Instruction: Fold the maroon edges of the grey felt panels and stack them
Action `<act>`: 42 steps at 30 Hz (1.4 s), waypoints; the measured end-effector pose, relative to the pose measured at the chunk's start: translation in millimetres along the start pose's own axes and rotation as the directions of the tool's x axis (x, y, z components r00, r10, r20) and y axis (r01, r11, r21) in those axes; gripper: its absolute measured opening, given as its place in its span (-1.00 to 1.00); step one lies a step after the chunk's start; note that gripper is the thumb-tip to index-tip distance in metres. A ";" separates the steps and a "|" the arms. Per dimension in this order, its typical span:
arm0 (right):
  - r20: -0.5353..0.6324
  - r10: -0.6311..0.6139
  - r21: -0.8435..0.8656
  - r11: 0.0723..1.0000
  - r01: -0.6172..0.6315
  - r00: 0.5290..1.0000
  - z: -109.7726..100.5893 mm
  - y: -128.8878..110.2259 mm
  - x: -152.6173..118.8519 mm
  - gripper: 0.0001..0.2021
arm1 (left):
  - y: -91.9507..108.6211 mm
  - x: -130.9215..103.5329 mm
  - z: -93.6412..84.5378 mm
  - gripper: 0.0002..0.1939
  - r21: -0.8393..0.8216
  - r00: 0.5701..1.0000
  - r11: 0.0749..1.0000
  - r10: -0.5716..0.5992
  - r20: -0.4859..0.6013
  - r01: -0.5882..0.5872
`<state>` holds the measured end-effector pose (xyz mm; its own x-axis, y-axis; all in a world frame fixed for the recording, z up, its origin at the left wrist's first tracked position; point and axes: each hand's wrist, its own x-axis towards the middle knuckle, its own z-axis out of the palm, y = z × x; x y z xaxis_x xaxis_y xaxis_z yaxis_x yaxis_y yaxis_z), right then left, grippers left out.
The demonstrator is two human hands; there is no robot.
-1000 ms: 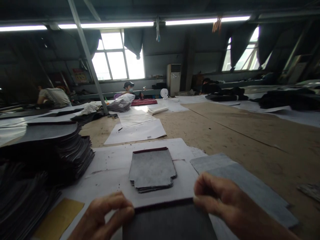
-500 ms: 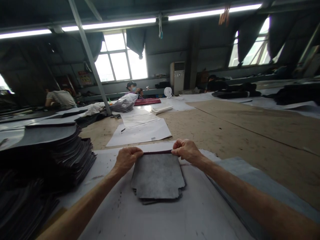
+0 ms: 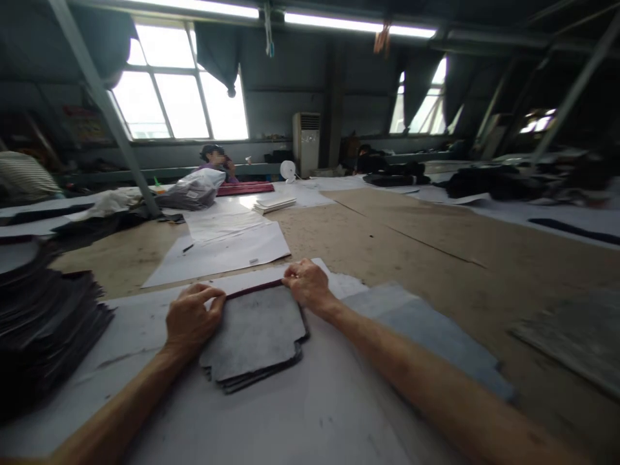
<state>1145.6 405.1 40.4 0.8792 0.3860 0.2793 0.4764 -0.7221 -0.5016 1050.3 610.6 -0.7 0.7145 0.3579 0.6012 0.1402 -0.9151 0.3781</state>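
A small stack of grey fabric pieces (image 3: 256, 336) with notched near corners lies on white paper in front of me. A dark maroon strip shows along its far edge. My left hand (image 3: 194, 316) is at the far left corner, thumb and fingers closed on that edge. At the far right corner, my right hand (image 3: 306, 284) pinches the same edge between thumb and fingertips. The near layers are slightly fanned out. What lies under the fingertips is hidden.
A tall pile of dark cut pieces (image 3: 53, 316) stands at the left. Bluish-grey sheets (image 3: 416, 323) lie under and beyond my right forearm. White paper sheets (image 3: 227, 255), a plastic-wrapped bundle (image 3: 194, 188) and a small white fan (image 3: 287, 170) are farther back, near a seated person (image 3: 213, 158).
My view has turned right, so the surroundings sit farther left. The stack is now tilted, its right side farther away. Both hands remain at its far corners.
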 end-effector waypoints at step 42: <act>0.075 0.126 0.195 0.971 -0.138 0.989 -104.9 121.6 -135.8 -0.80 | 196.3 -103.9 -6.7 -0.80 -0.323 0.716 0.862 0.506 0.482 -0.391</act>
<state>1083.3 204.7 27.4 0.9302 0.3340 0.1523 0.3429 -0.6427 -0.6851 999.0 395.0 15.7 0.9124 -0.2961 0.2825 -0.3804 -0.8683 0.3183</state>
